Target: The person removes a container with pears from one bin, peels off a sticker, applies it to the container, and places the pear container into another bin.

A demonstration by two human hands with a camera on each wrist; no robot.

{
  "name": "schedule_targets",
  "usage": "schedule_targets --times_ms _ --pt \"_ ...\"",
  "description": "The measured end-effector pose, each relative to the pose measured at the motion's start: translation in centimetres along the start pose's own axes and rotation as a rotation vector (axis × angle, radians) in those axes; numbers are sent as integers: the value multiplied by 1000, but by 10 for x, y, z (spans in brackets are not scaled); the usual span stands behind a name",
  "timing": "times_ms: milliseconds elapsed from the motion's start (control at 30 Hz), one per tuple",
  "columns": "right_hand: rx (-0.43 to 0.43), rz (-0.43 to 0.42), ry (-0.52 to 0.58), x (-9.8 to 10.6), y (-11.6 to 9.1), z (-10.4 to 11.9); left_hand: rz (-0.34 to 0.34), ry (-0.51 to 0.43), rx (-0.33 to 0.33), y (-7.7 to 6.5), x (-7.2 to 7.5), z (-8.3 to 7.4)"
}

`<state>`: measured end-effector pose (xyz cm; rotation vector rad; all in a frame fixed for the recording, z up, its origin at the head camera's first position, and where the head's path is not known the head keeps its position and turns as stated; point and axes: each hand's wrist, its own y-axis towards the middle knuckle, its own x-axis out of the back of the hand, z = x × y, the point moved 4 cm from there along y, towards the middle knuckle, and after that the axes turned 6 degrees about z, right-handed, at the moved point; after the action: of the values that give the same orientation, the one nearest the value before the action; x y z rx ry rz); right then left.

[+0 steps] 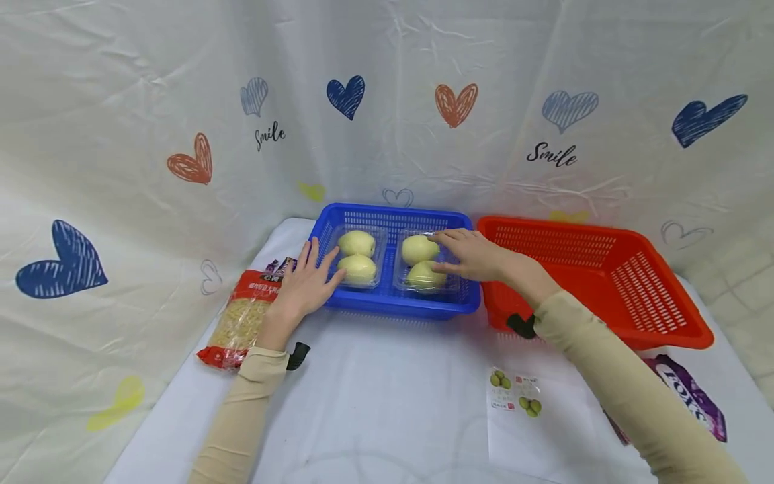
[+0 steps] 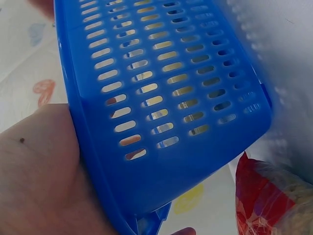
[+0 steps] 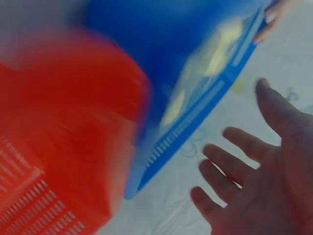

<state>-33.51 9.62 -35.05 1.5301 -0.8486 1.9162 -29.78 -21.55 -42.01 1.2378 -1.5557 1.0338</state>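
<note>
A blue plastic basket [image 1: 393, 306] stands at the back of the table. In it lie two clear plastic trays, a left one [image 1: 382, 259] and a right one [image 1: 452, 282], each with two pale yellow-green oval fruits [image 1: 358, 269]. My left hand [image 1: 302, 286] is at the basket's left end with fingers spread, its palm side close against the rim in the left wrist view. My right hand [image 1: 474, 255] is over the basket's right end, partly hiding the right tray. The right wrist view shows its fingers [image 3: 230, 164] extended, holding nothing.
A red plastic basket [image 1: 562, 269] stands right beside the blue one. A bag of pasta [image 1: 242, 319] lies at the left. At the right are a sheet with fruit pictures [image 1: 514, 396] and a purple packet [image 1: 689, 396]. A heart-printed curtain [image 1: 387, 134] hangs behind.
</note>
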Motion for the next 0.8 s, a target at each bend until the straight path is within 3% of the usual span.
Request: schedule_targets --times_ms 133,300,400,567,700,800 --pt "-49 192 25 8 46 -11 -4 -1 1 0 -2 -1" --pt "-143 391 173 4 78 -22 -11 0 1 0 -6 -4" --pt "-197 421 178 2 88 -26 -11 8 0 0 -7 -5" --pt "-274 426 84 -1 94 -26 -11 6 5 -1 -6 -5" --pt "-383 456 99 -4 94 -25 -14 2 11 -1 -3 -2" --pt "-413 456 130 -5 95 -23 -14 4 14 0 -1 0"
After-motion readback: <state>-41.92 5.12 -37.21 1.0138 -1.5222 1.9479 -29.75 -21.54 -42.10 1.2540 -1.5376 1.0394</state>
